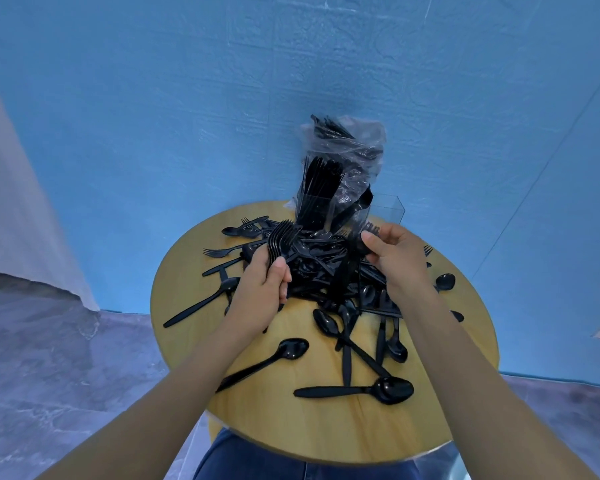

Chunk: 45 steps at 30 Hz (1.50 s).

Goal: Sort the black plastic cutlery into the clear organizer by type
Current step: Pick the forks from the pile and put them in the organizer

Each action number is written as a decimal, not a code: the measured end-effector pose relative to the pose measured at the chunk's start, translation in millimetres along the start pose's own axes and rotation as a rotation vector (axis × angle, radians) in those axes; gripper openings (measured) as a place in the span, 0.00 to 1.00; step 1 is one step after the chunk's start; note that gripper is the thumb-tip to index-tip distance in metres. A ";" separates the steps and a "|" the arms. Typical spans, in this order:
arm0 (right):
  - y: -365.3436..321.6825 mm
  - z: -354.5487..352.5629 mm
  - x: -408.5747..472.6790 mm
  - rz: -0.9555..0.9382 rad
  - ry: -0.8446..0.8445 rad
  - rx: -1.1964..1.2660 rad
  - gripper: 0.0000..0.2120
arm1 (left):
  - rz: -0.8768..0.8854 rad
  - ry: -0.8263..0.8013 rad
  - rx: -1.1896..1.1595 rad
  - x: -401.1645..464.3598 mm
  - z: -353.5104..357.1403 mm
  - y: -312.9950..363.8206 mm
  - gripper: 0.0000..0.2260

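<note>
Cutlery heap [326,268]: black forks, spoons and knives tangled at the middle of the round wooden table [274,427], just in front of the clear organizer [383,209].
Left hand [264,289]: fingers curled round a bunch of forks [283,239], tines up, held just left of the heap.
Right hand [394,252]: thumb and fingers pinch a black piece at the heap's right edge; its type cannot be told.
Organizer: at the table's far edge behind the heap; its left part holds upright black pieces, its right part looks bare.
Plastic bag [343,147]: clear, crumpled, with more cutlery inside, standing at the organizer's left part.
Loose spoons [392,389]: scattered on the near side of the heap, more strays lying to its left.
Progress: early, by my reading; one batch is stowed, most pieces remain unsorted.
</note>
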State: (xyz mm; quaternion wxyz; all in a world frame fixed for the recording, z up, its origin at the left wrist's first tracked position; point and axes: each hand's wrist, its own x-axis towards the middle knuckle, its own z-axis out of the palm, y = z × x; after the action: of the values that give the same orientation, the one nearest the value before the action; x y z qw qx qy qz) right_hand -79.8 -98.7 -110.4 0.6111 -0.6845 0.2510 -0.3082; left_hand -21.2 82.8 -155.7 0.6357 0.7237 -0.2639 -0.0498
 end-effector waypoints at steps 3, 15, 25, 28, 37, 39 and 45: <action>0.5 -5.0 9.2 0.106 0.013 0.061 0.11 | -0.003 -0.028 -0.001 8.3 11.1 0.8 0.09; -32.6 5.0 2.1 0.029 -0.092 0.194 0.10 | 0.165 -0.007 0.058 35.2 41.9 18.4 0.12; -33.0 25.5 -7.7 0.111 -0.007 0.208 0.14 | 0.292 -0.147 0.084 25.1 55.5 23.4 0.17; -32.2 29.5 -8.3 0.134 0.033 0.209 0.13 | 0.253 -0.180 0.152 24.7 55.8 25.1 0.21; -22.7 -0.5 14.4 -0.005 -0.171 0.040 0.10 | 0.009 -0.313 -0.211 48.6 49.8 32.1 0.05; -21.7 -8.8 27.7 -0.060 -0.264 -0.035 0.18 | -0.031 -0.409 -0.289 56.1 52.3 34.8 0.06; -34.6 -17.0 64.2 -0.370 -0.454 -0.298 0.05 | -0.076 -0.606 -0.394 86.0 64.3 42.5 0.07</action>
State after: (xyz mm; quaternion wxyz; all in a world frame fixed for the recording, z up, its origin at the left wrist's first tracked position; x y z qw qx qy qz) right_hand -49.4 -152.2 -67.7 0.4784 -0.8516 0.0219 -0.2133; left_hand 12.7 -15.2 -104.9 0.6535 0.5490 -0.3988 -0.3354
